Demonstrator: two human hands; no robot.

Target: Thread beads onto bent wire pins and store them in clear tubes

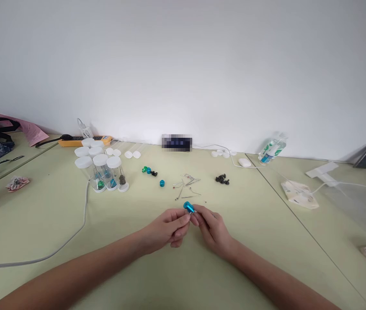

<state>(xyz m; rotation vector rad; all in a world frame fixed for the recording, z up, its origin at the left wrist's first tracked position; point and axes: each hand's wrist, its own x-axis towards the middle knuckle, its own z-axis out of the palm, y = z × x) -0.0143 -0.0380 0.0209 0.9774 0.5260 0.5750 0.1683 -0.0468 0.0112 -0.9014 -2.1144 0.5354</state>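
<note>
A shiny blue metal piece [189,207] is held up between both hands above the table's middle. My left hand [169,227] is closed, its thumb and fingers pinched at the underside of the piece, where a thin silvery bit shows. My right hand [212,227] has its fingertips pressed together at the right end of the same piece. Beyond the hands lie scattered thin metal pins [187,181]. A small blue part [161,183] stands to their left, a green, blue and black cluster [149,171] behind it, and black parts [222,179] to the right.
Clear tubes with white lids [114,162] stand at the left, before an orange power strip [105,140]. A grey cable [84,215] curves across the left side. White caps [226,154], a white mouse-like object [244,162] and a clear bottle [271,148] sit at the back right.
</note>
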